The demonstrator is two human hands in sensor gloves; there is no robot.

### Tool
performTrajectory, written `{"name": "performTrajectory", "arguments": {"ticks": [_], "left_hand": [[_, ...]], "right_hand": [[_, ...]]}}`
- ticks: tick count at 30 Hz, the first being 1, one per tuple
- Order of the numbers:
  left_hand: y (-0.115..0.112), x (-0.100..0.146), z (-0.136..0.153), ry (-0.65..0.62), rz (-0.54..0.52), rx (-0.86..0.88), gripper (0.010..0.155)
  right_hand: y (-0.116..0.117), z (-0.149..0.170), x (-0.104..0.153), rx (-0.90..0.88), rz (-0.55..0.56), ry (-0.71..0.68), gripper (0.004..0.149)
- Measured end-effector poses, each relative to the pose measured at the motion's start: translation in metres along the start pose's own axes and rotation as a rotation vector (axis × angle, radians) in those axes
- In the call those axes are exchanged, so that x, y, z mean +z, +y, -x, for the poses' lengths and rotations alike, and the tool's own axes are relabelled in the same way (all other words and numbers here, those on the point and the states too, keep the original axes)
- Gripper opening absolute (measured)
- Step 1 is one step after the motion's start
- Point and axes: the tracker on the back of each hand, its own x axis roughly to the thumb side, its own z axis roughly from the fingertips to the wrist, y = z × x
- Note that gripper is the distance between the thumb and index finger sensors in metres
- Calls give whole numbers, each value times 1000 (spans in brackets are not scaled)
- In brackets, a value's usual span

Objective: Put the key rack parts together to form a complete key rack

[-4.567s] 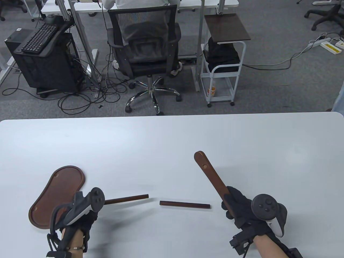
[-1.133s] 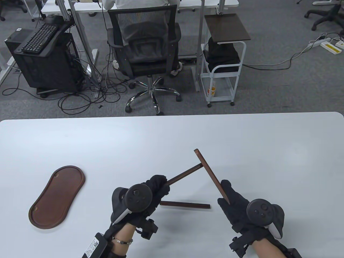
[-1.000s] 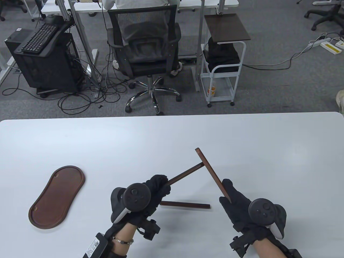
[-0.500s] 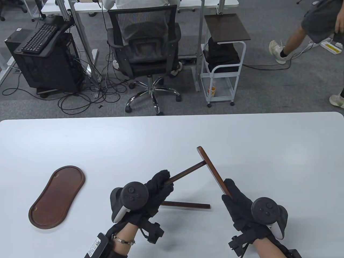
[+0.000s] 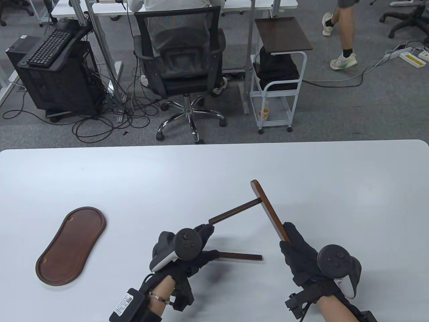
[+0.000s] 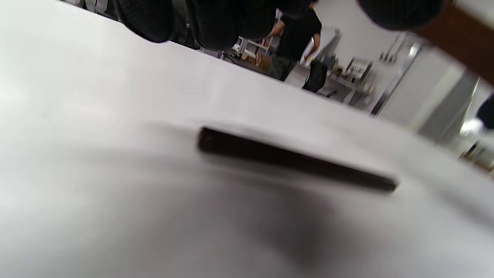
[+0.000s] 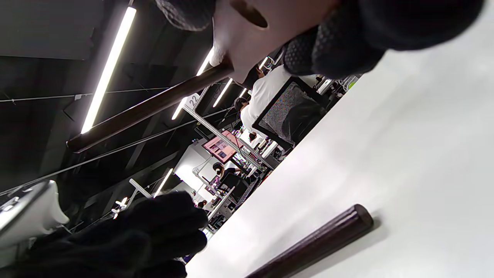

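My right hand (image 5: 290, 240) grips the lower end of the flat brown bar (image 5: 268, 209) and holds it tilted above the table. A thin rod (image 5: 234, 211) sticks out of the bar near its top end; its free end hangs in the air, as the right wrist view shows (image 7: 146, 110). My left hand (image 5: 202, 238) is just below that free end and holds nothing. Its fingers (image 6: 216, 23) hang over a second rod (image 5: 241, 257) lying on the table (image 6: 293, 158). The oval wooden base (image 5: 72, 246) lies at the left.
The white table (image 5: 214, 167) ends at a far edge. Beyond it are an office chair (image 5: 181, 60), a small white cart (image 5: 278, 73) and a person walking across the floor (image 5: 343, 33).
My left hand has let go of the inserted rod and dropped back toward the rod on the table. The rod stays in the bar. The bar has shifted slightly right.
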Motion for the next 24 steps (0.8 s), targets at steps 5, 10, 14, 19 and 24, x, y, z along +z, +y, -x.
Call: {"name": "performTrajectory", "arguments": {"ticks": [5,10,14,19,24], "left_hand": [[-18,-11,-1,65,97,-161,79],[-30,-19,0,82,78,-207,77],[-40,-24,2,102,88,-203,74],[-42,-24,1,108,57,-255,66],[-44,-24,1,109,43,-303,58]], "right_hand": [[0,0,0,-11,-3,14,62],[1,0,0,-14,-6,22,62],[0,0,0,-16,-8,26,62],[0,1,-1,-20,-6,26,62],[0,1,-1,-18,-9,26,62]]}}
